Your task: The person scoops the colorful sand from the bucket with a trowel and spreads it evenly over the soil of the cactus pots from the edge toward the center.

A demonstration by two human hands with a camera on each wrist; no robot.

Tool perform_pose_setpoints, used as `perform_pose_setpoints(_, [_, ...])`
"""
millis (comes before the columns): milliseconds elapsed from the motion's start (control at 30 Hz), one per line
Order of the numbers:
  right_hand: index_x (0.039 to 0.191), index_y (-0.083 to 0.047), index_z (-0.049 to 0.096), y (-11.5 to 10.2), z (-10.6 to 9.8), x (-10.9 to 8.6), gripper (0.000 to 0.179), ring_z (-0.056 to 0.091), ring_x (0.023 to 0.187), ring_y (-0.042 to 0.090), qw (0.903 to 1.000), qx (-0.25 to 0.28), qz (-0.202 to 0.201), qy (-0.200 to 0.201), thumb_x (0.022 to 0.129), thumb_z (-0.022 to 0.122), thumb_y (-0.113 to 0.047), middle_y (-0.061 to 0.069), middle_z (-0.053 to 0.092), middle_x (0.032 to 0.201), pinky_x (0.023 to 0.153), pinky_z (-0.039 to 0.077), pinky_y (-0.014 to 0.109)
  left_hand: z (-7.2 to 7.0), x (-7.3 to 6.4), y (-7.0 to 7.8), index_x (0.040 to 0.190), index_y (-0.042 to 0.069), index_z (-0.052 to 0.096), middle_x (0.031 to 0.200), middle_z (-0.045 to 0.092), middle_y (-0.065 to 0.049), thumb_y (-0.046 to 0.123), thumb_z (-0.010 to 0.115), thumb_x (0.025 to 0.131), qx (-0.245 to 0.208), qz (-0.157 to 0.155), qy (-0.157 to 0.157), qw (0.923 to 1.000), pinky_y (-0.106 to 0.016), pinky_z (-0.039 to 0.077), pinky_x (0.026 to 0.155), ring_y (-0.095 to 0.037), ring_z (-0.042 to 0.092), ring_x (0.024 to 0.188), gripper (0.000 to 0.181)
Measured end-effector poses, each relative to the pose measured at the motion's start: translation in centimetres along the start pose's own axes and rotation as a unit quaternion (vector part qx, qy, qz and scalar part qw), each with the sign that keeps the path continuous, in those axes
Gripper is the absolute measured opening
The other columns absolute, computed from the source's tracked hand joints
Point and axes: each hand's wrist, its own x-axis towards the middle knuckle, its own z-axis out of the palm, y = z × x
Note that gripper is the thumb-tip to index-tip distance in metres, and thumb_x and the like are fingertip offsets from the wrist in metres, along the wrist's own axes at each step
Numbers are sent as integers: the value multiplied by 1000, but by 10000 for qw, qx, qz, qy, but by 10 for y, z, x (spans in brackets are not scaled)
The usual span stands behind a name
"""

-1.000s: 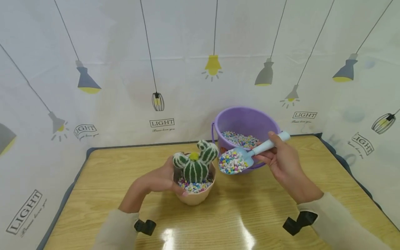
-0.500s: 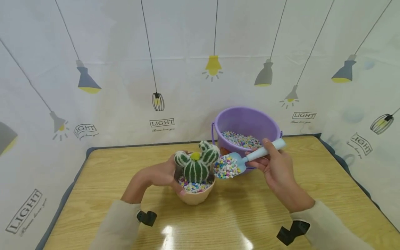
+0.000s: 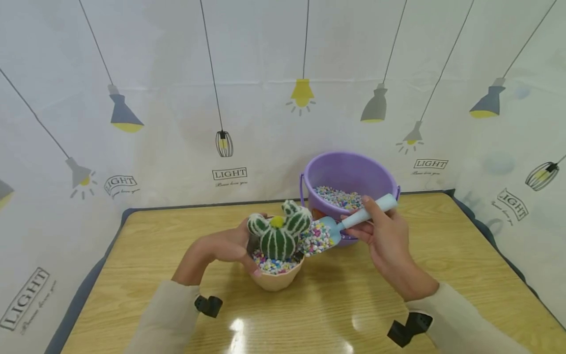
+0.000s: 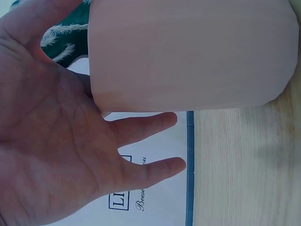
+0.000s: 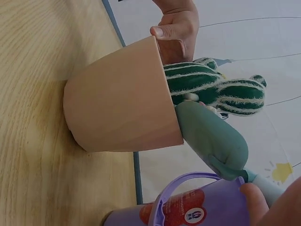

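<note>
A fuzzy green toy cactus (image 3: 277, 243) with white stripes and a yellow top stands in a peach flowerpot (image 3: 275, 281), on a layer of coloured pebbles (image 3: 271, 264). My left hand (image 3: 225, 248) holds the pot's rim from the left; its thumb lies over the rim, and two fingers stretch along the pot's side in the left wrist view. My right hand (image 3: 386, 241) grips the handle of a light blue scoop (image 3: 362, 215) heaped with coloured pebbles. In the right wrist view the scoop's tip (image 5: 188, 110) is right at the pot's rim, tilted toward the cactus.
Behind the scoop stands a purple bucket (image 3: 349, 167), with more coloured pebbles (image 3: 338, 196) inside and its handle hanging down. The wooden table (image 3: 283, 324) has a dark edge at the back, against a white cloth backdrop (image 3: 261, 108) printed with lamps.
My right hand has brought the loaded scoop left and slightly down, from in front of the bucket to the pot's right rim. The left hand and pot have hardly moved.
</note>
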Motion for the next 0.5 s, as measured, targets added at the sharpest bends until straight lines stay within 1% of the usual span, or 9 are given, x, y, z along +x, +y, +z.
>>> perform_pose_setpoints(267, [115, -4, 43, -6, 4, 1, 39, 72, 67, 21, 9997, -161, -165, -86, 92, 68, -25, 6, 70, 78, 64, 59, 35, 0, 1, 0, 155, 6, -2, 158, 7, -22, 21, 92, 59, 14, -35, -24, 10000, -50, 13, 119, -36, 16, 145, 135])
perform_pose_setpoints(500, [113, -2, 44, -10, 7, 3, 38, 72, 65, 20, 9990, -181, -374, -178, 92, 68, -22, 8, 71, 76, 62, 59, 35, 0, 2, -1, 155, 6, -2, 158, 10, -22, 20, 91, 58, -1, 34, -19, 10000, -51, 13, 119, -36, 18, 144, 135])
